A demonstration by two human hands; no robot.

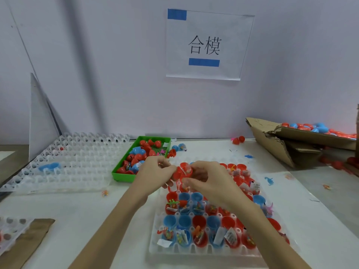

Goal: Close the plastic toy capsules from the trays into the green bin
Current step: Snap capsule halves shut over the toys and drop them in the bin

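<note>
Soft, even, bright light with a violet cast. Faint shadows lie under the forearms on the table [97, 206]. Edges bow and blur.
</note>
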